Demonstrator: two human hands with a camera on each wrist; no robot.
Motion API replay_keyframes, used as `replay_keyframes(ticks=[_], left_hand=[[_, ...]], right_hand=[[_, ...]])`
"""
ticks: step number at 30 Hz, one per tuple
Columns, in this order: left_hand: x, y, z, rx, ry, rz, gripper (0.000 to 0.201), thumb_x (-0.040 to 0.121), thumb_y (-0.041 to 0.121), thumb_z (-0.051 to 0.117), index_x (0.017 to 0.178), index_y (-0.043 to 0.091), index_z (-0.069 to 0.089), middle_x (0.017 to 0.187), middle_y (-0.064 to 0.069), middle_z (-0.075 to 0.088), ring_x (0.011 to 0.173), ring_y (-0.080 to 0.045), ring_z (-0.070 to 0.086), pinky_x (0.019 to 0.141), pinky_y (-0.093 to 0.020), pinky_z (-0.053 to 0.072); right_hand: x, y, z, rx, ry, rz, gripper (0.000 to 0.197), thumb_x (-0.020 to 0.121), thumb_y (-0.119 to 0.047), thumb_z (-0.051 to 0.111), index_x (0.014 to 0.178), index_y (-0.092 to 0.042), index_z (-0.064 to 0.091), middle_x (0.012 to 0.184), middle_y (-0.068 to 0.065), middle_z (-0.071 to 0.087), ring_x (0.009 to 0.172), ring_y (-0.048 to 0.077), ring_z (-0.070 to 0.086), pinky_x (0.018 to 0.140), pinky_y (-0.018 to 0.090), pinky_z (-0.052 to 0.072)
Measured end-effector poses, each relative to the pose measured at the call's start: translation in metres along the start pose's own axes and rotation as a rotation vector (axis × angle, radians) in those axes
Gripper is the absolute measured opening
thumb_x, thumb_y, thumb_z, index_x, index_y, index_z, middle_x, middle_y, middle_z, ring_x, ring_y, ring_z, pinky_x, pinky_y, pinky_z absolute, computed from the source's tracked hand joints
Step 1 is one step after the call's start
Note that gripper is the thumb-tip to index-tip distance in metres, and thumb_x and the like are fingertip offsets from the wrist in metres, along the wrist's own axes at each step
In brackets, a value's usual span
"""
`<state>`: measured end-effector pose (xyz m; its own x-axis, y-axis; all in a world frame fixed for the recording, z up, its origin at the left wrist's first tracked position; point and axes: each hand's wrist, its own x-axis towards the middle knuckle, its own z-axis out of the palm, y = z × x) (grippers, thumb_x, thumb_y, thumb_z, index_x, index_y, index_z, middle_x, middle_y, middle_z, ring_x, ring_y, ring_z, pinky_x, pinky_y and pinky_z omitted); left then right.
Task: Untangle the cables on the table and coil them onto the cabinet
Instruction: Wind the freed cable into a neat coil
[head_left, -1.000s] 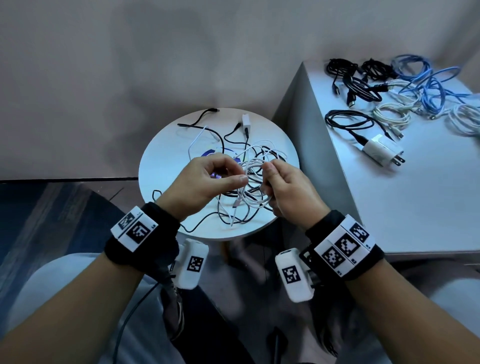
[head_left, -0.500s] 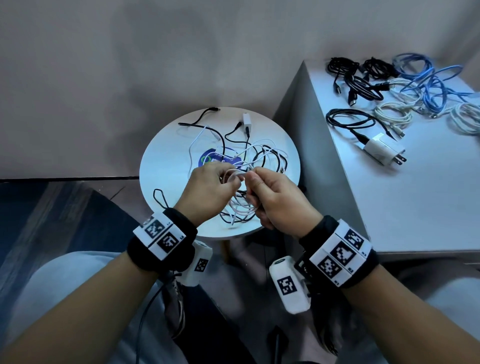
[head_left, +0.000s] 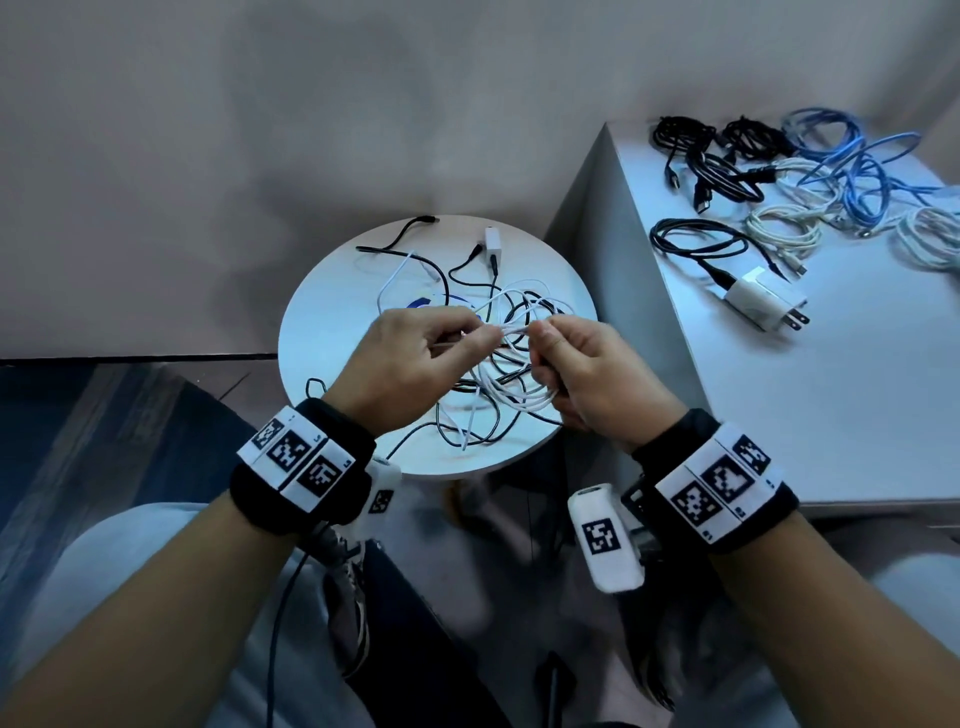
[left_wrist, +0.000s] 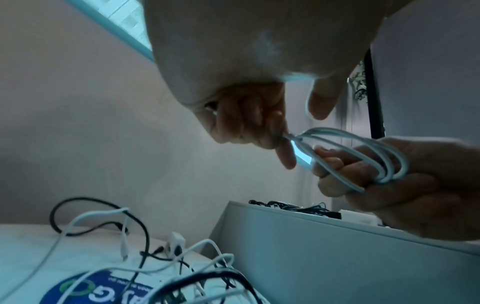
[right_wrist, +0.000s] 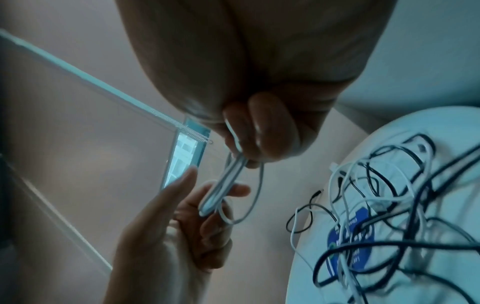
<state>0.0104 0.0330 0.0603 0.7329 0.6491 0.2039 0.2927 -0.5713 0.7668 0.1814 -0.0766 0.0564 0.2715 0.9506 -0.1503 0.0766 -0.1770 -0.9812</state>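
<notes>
Stretching sideways between the hands above the round desk (head_left: 322, 332), the white cable (head_left: 511, 331) is pinched by left hand (head_left: 410, 364) fingers; right hand (head_left: 597, 379) grips its loops, nearer the cabinet (head_left: 831, 389).

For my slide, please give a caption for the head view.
Both hands coil a white cable above the round table.

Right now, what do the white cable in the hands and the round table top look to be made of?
White cable: smooth rubbery or plastic sheath, faint sheen; it bends into soft loops where the left hand and right hand pinch it. Round table: pale, matte, hard top, likely painted wood or laminate; the pictures leave this open.
</notes>
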Motion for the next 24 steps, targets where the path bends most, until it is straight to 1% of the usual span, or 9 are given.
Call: replay_keyframes(ticks=[3,6,9,12,14,16,18,20,24], left_hand=[[0.004,0.000,-0.006,0.020,0.093,0.028,0.037,0.096,0.052,0.056,0.086,0.020,0.072,0.062,-0.012,0.051,0.055,-0.016,0.041,0.054,-0.024,0.031],[0.001,-0.005,0.002,0.046,-0.007,0.044,0.035,0.098,0.051,0.053,0.127,0.037,0.066,0.074,0.010,0.062,0.054,-0.003,0.046,0.059,-0.017,0.036],[-0.007,-0.012,0.013,0.086,-0.061,0.093,0.040,0.101,0.038,0.049,0.141,0.044,0.051,0.082,0.024,0.065,0.057,-0.003,0.052,0.063,-0.022,0.045],[-0.005,-0.014,0.014,0.068,0.005,0.089,0.039,0.100,0.026,0.046,0.135,0.033,0.060,0.074,0.006,0.064,0.054,-0.009,0.048,0.058,-0.029,0.043],[-0.003,-0.010,0.012,0.082,0.073,0.099,0.036,0.098,0.020,0.043,0.127,0.023,0.065,0.070,0.012,0.059,0.059,-0.003,0.050,0.061,-0.025,0.041],[-0.002,-0.006,0.009,0.123,0.126,0.118,0.034,0.097,0.018,0.041,0.121,0.020,0.067,0.076,0.015,0.062,0.069,-0.001,0.055,0.066,-0.026,0.044],[-0.002,-0.003,0.007,0.160,0.137,0.112,0.033,0.097,0.018,0.040,0.116,0.017,0.066,0.084,0.004,0.067,0.075,-0.013,0.058,0.070,-0.036,0.048],[-0.002,0.001,0.005,0.137,0.123,0.088,0.030,0.097,0.018,0.038,0.110,0.017,0.065,0.079,-0.002,0.066,0.069,-0.018,0.054,0.066,-0.041,0.046],[-0.003,0.006,0.004,-0.048,0.041,0.012,0.027,0.095,0.021,0.036,0.094,0.032,0.060,0.070,-0.016,0.058,0.063,-0.031,0.047,0.062,-0.046,0.041]], right_hand=[[0.007,-0.001,-0.004,-0.087,0.039,-0.046,0.036,0.106,-0.031,0.047,0.076,-0.014,0.058,0.053,-0.005,0.042,0.036,0.010,0.029,0.038,0.018,0.024],[0.008,0.000,-0.004,0.055,0.055,-0.009,0.034,0.106,-0.029,0.046,0.086,-0.006,0.062,0.056,-0.001,0.037,0.034,0.008,0.024,0.038,0.015,0.021],[0.002,0.002,0.000,0.181,-0.004,0.060,0.032,0.109,-0.023,0.039,0.095,-0.004,0.061,0.058,0.001,0.038,0.035,0.007,0.024,0.039,0.014,0.018],[-0.004,-0.005,-0.002,0.299,-0.081,0.080,0.031,0.102,0.001,0.031,0.101,-0.001,0.062,0.067,0.006,0.048,0.045,0.013,0.027,0.042,0.018,0.021],[-0.006,-0.010,-0.004,0.354,-0.141,0.066,0.040,0.091,0.012,0.025,0.107,0.005,0.062,0.074,0.011,0.053,0.051,0.016,0.028,0.044,0.021,0.023],[-0.008,-0.013,-0.003,0.386,-0.214,0.040,0.042,0.090,0.013,0.028,0.113,0.004,0.061,0.079,0.010,0.060,0.053,0.014,0.033,0.045,0.022,0.028],[-0.009,-0.013,-0.005,0.348,-0.279,-0.030,0.039,0.092,0.005,0.038,0.119,-0.008,0.063,0.087,0.013,0.067,0.055,0.013,0.043,0.049,0.022,0.036],[-0.008,-0.011,-0.011,0.162,-0.261,-0.124,0.038,0.097,-0.001,0.044,0.131,-0.012,0.057,0.095,0.019,0.069,0.062,0.014,0.057,0.058,0.024,0.044],[-0.005,-0.007,-0.020,-0.380,0.008,-0.360,0.029,0.101,-0.002,0.050,0.125,-0.012,0.062,0.103,-0.003,0.073,0.092,0.007,0.069,0.087,0.021,0.050]])
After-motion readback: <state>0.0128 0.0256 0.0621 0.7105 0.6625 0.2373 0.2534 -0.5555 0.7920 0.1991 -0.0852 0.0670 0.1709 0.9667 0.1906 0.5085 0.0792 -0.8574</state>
